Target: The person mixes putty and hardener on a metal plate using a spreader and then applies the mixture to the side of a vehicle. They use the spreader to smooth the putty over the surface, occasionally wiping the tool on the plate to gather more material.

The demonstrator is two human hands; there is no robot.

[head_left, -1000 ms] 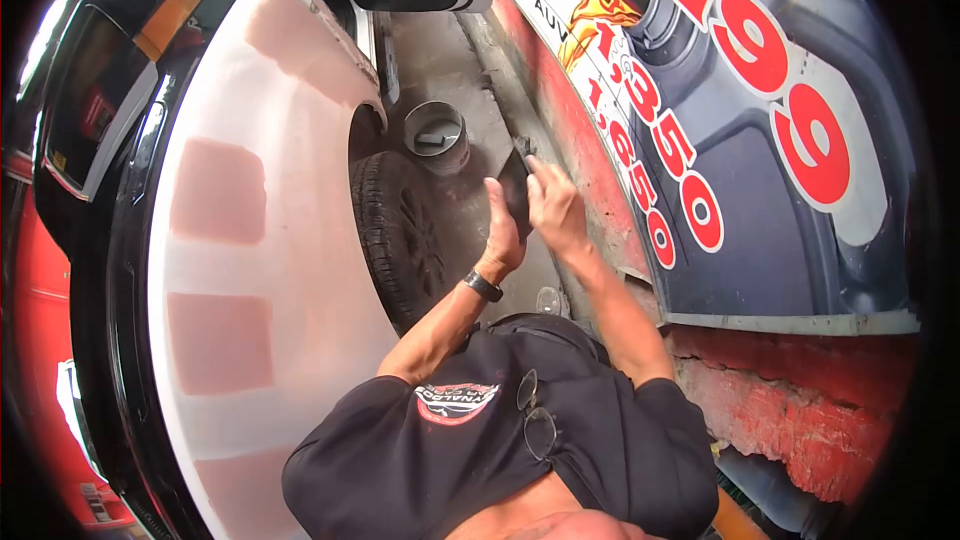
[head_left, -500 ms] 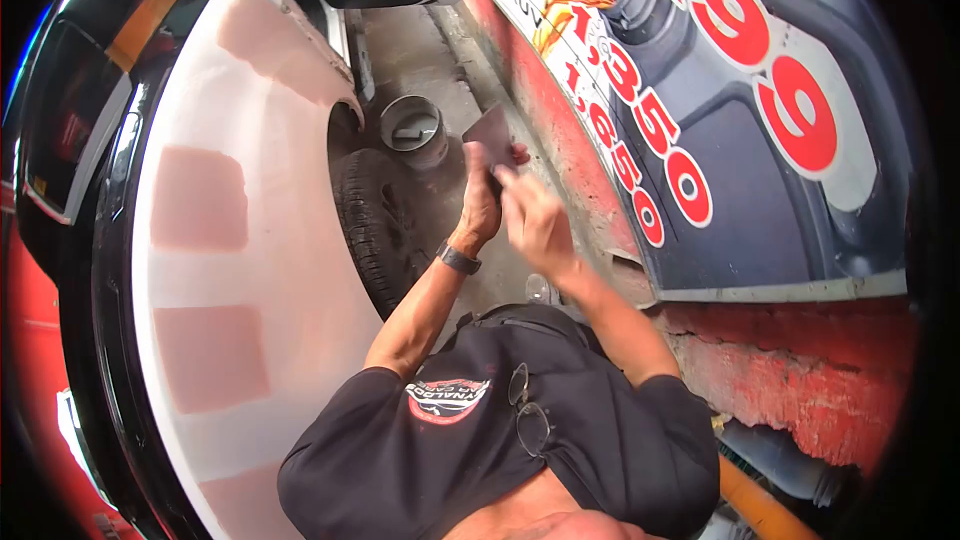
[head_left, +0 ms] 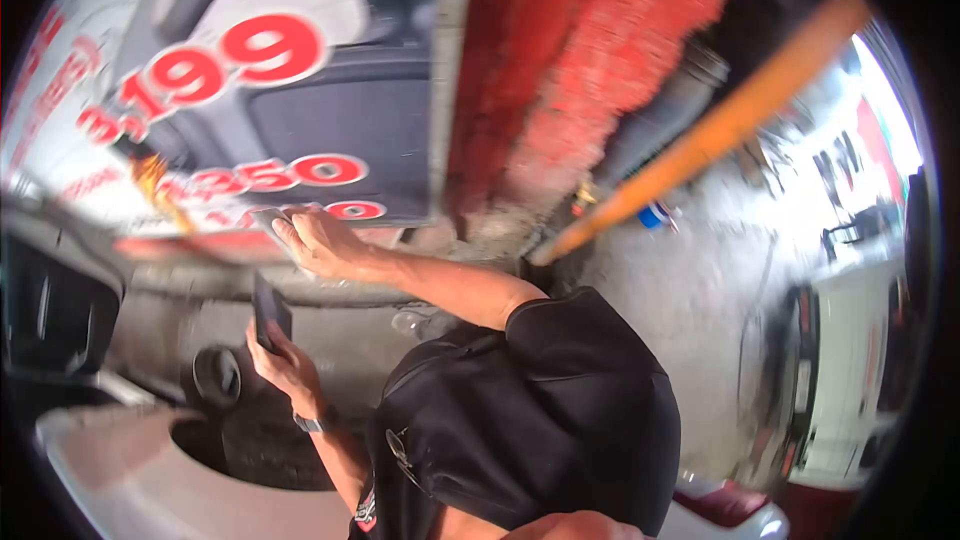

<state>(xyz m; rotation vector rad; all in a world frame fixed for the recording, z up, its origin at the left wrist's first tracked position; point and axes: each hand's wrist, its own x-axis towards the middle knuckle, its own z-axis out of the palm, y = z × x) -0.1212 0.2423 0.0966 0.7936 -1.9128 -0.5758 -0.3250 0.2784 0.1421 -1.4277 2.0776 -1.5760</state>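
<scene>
Nearest the camera, the white fender (head_left: 110, 480) in the lower left corner shows a pinkish patch on its pale, dull surface. It looks filled but not finished. Neither hand is on the panel, so I judge the surface work only partly done, with smoothing and paint to follow.

Above the tyre (head_left: 255, 445), the left hand (head_left: 285, 365) has a wristwatch (head_left: 310, 423) on its wrist. Its fingers are closed around the lower end of a dark flat board (head_left: 270, 310). The board is held in the air over the concrete floor (head_left: 170, 330), clear of the grey bucket (head_left: 215, 377) standing just beside the hand. It is turned nearly edge-on, and its long axis runs up from the palm with the free end pointing toward the wall.

Farther off, the right hand (head_left: 318, 240) reaches to the foot of the wall, fingers curled at a pale flat piece (head_left: 268, 216). Blur hides whether they grip it or only press on it. Behind it hangs the printed banner (head_left: 300, 110) with red numerals.
</scene>
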